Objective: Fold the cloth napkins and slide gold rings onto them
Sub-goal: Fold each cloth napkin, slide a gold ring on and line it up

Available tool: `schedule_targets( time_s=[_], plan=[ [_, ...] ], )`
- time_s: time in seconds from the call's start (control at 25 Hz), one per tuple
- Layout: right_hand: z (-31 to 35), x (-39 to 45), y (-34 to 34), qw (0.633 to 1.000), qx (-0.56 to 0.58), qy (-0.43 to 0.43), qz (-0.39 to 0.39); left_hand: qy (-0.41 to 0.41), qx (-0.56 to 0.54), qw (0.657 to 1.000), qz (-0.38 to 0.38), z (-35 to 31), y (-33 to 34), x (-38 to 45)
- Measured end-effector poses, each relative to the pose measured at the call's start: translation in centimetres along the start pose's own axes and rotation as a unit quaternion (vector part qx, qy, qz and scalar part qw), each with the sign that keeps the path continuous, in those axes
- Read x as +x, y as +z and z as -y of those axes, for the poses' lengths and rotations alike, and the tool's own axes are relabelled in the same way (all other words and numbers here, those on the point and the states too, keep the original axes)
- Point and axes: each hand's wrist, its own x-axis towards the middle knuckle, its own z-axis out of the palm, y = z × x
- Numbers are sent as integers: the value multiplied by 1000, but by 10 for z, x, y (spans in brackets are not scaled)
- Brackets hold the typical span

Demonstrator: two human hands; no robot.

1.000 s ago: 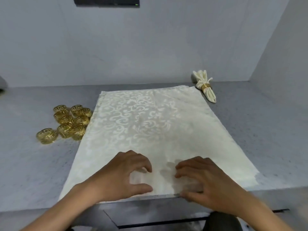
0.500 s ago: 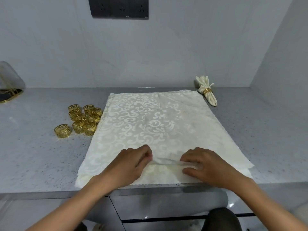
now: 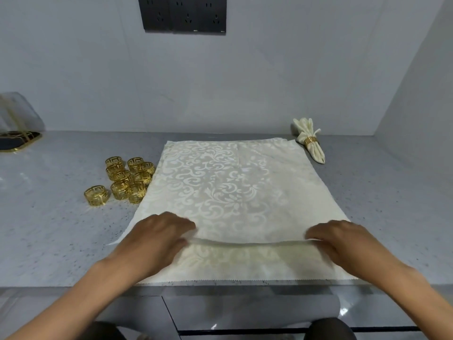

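The napkin (image 3: 230, 192) lies flat at our 12 o'clock. Our left hand (image 3: 157, 238) and right hand (image 3: 340, 241), well apart, pinch one pleat; we should keep it straight and even.

The tray (image 3: 17, 141) runs off the left edge; both hands' fingers (image 3: 188, 238) blur.

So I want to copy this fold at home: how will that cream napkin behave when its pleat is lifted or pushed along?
Probably floppy: the pleat in the cream napkin sags between the left hand and right hand pinching it. Likely light, since fingertips alone raise it. It may slide on the smooth grey counter, so pushing could shift the whole cloth.
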Motion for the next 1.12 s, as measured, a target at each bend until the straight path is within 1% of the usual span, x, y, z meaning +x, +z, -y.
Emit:
schedule_targets(
  time_s=[0.04,0.08,0.12,0.16,0.2,0.24,0.28,0.32,0.36,0.4,0.44,0.48,0.52,0.56,0.6,0.64,0.68,0.72,0.8,0.88,1.0,1.08,1.12],
  plan=[
    [-6,-7,-4,1000,-7,25,1,-14,58,998,21,5,-1,-5],
    [-12,-14,-14,999,17,29,12,-40,71,995,56,11,-8,-11],
    [-21,-20,-29,996,79,22,43,-56,49,990,122,19,-21,-17],
    [-31,-23,-50,982,161,11,100,-74,-30,977,196,28,-40,-21],
    [-39,-22,-74,959,238,-7,155,-83,-167,948,257,42,-61,-20],
    [-43,-15,-97,933,295,-5,207,-93,-284,908,294,50,-86,-14],
    [-49,-2,-112,915,319,9,245,-104,-346,876,320,55,-105,-2],
    [-52,15,-119,914,297,26,275,-117,-347,863,347,59,-118,16],
    [-55,41,-120,926,235,56,291,-138,-303,870,363,61,-121,38],
    [-59,69,-117,943,152,85,283,-165,-231,890,356,62,-117,63],
    [-63,93,-114,958,98,98,253,-191,-180,913,313,66,-107,87],
    [-65,115,-117,976,50,112,179,-207,-147,937,241,72,-101,109],
    [-67,139,-133,989,4,147,18,-232,-125,960,95,76,-106,135],
    [-72,155,-157,965,-10,179,-192,-255,-111,955,-105,77,-125,160],
    [-74,154,-180,912,1,180,-367,-251,-96,917,-294,75,-150,176],
    [-74,146,-201,863,7,160,-479,-207,-84,883,-413,72,-177,177],
    [-76,137,-213,836,13,142,-529,-161,-81,862,-474,68,-197,173],
    [-75,126,-216,831,19,130,-541,-127,-76,865,-479,66,-207,164],
    [-72,104,-197,850,28,116,-514,-84,-75,900,-421,61,-202,135],
    [-66,82,-164,866,16,119,-486,-83,-92,929,-350,56,-179,105],
    [-59,61,-121,875,21,123,-468,-97,-95,950,-281,48,-141,80],
    [-57,52,-93,896,25,115,-427,-111,-103,959,-238,45,-119,65],
    [-57,46,-81,911,23,112,-396,-116,-113,966,-202,47,-109,58]
  ],
)
